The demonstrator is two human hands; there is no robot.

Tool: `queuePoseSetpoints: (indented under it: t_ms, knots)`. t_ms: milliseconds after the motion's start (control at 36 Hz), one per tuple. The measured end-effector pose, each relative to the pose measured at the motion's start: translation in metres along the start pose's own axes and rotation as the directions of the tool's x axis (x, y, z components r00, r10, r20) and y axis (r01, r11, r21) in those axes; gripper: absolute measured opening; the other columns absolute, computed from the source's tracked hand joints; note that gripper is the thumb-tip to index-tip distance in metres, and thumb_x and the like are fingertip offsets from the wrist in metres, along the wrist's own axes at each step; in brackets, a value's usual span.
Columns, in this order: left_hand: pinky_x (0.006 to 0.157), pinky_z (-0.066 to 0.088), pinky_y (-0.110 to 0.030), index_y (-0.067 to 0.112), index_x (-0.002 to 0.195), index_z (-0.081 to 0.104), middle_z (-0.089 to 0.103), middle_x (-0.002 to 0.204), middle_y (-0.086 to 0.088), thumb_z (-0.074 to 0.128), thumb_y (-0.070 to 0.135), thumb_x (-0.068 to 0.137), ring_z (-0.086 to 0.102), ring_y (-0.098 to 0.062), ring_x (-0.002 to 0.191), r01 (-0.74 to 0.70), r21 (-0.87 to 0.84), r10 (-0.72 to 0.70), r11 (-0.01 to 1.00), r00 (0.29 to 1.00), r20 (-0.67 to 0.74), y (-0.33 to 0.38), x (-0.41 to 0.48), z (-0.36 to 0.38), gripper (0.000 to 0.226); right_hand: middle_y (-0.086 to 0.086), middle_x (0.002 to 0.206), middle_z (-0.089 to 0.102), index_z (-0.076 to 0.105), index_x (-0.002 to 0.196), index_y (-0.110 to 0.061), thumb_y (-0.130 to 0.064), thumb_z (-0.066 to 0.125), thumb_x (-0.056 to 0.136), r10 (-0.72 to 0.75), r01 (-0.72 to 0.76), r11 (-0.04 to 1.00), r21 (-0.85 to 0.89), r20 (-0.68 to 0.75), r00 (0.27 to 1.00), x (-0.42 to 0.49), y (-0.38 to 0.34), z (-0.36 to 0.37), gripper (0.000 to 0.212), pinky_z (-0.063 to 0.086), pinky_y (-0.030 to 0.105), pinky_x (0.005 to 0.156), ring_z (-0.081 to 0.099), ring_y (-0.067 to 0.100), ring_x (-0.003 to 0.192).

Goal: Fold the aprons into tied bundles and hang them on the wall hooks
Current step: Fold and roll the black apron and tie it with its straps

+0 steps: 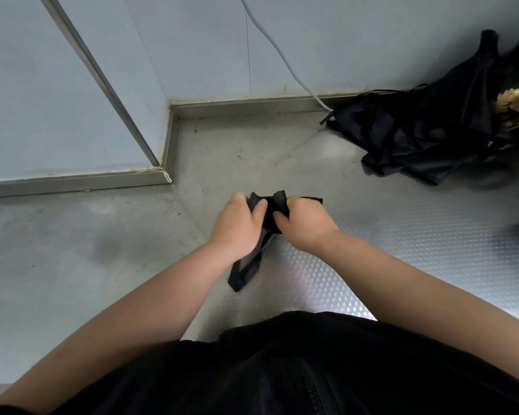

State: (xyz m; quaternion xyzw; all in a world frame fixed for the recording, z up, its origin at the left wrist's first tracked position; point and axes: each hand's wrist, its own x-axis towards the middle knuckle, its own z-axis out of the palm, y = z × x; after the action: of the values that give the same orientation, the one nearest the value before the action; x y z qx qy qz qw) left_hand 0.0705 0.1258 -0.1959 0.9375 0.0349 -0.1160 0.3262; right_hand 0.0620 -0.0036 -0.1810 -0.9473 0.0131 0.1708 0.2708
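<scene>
A small black apron bundle (274, 208) sits between both hands above the steel surface, near the middle of the view. My left hand (237, 224) grips its left side, thumb pressed over the fabric. My right hand (303, 224) grips its right side, fingers curled into the cloth. A black strap (246, 272) hangs from the bundle down toward my body. Much of the bundle is hidden by my fingers. No wall hooks show in this view.
A pile of loose black aprons (426, 127) with a gold leaf print lies at the back right against the wall. A white cable (277, 49) runs down the pale wall (207, 40). The steel surface (102, 250) has a raised rim at the back corner.
</scene>
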Motion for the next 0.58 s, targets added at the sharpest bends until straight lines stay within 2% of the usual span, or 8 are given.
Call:
queuePoseSetpoints:
  t_ms: [83,167,222,306,389,472,528,583]
  knots:
    - [0.075,0.038,-0.030,0.006,0.109,0.047,0.057,0.108,-0.012,0.045,0.029,0.098,0.053,-0.027,0.095,-0.030,0.026,0.026,0.999,0.990,0.142,-0.004,-0.001,0.003,0.026,0.006,0.074,0.051,0.044,0.075,-0.009,-0.028,0.047,0.097,0.089,-0.089,0.995,0.046,-0.004,0.996,0.005,0.008,0.003,0.029,0.036,0.028,0.061,0.050,0.026,0.076]
    - [0.071,0.039,-0.028,0.014,0.097,0.051,0.064,0.099,-0.007,0.053,0.030,0.095,0.057,-0.023,0.090,0.005,-0.010,-0.004,1.000,0.994,0.108,-0.012,0.002,0.002,0.016,0.003,0.064,0.047,0.039,0.064,-0.014,-0.032,0.053,0.095,0.127,-0.135,0.986,0.096,0.088,0.988,0.006,0.008,0.003,0.039,0.035,0.026,0.050,0.051,0.024,0.071]
    - [0.069,0.039,-0.027,0.016,0.092,0.054,0.066,0.095,-0.006,0.056,0.029,0.093,0.059,-0.023,0.088,0.042,-0.023,-0.040,0.999,0.996,0.077,-0.015,0.003,0.005,0.013,0.007,0.064,0.050,0.041,0.062,-0.012,-0.030,0.053,0.095,0.117,-0.142,0.982,0.126,0.183,0.976,0.005,0.008,0.004,0.039,0.039,0.029,0.054,0.050,0.024,0.064]
    - [0.072,0.044,-0.028,0.012,0.093,0.060,0.068,0.093,-0.005,0.060,0.027,0.090,0.061,-0.024,0.088,0.083,-0.041,-0.081,0.996,0.995,0.057,-0.018,0.004,0.011,0.015,0.009,0.059,0.048,0.041,0.056,-0.010,-0.016,0.048,0.096,0.082,-0.142,0.969,0.204,0.277,0.957,0.003,0.007,0.007,0.040,0.042,0.030,0.060,0.045,0.022,0.056]
    - [0.083,0.051,-0.035,0.011,0.095,0.065,0.070,0.094,-0.007,0.067,0.026,0.086,0.065,-0.025,0.089,0.157,-0.199,-0.145,0.967,0.987,0.074,-0.019,0.006,0.018,0.018,0.004,0.056,0.045,0.040,0.054,-0.012,-0.018,0.049,0.096,0.081,-0.111,0.986,0.121,0.234,0.969,0.002,0.006,0.011,0.044,0.032,0.024,0.047,0.042,0.016,0.051]
    - [0.086,0.053,-0.040,0.011,0.094,0.067,0.070,0.094,-0.009,0.071,0.025,0.083,0.066,-0.026,0.088,0.202,-0.328,-0.179,0.923,0.979,0.100,-0.018,0.008,0.021,0.018,0.002,0.054,0.045,0.040,0.052,-0.013,-0.024,0.051,0.096,0.048,-0.057,0.997,0.049,0.168,0.985,0.004,0.006,0.019,0.046,0.030,0.022,0.046,0.044,0.018,0.055]
    - [0.085,0.055,-0.042,0.011,0.089,0.068,0.069,0.090,-0.010,0.069,0.022,0.086,0.065,-0.025,0.080,0.197,-0.381,-0.157,0.903,0.979,0.133,-0.018,0.009,0.020,0.011,0.001,0.052,0.041,0.037,0.050,-0.013,-0.023,0.054,0.094,0.054,-0.065,0.993,0.100,0.102,0.993,0.005,0.010,0.023,0.049,0.026,0.023,0.046,0.039,0.015,0.053]
    - [0.086,0.055,-0.040,0.009,0.094,0.066,0.064,0.089,-0.010,0.062,0.015,0.090,0.062,-0.021,0.071,0.198,-0.391,-0.120,0.899,0.969,0.214,-0.018,0.011,0.017,0.008,0.001,0.050,0.038,0.036,0.049,-0.012,-0.022,0.057,0.092,0.090,-0.099,0.973,0.210,0.052,0.995,0.008,0.017,0.026,0.049,0.026,0.025,0.049,0.035,0.014,0.050]
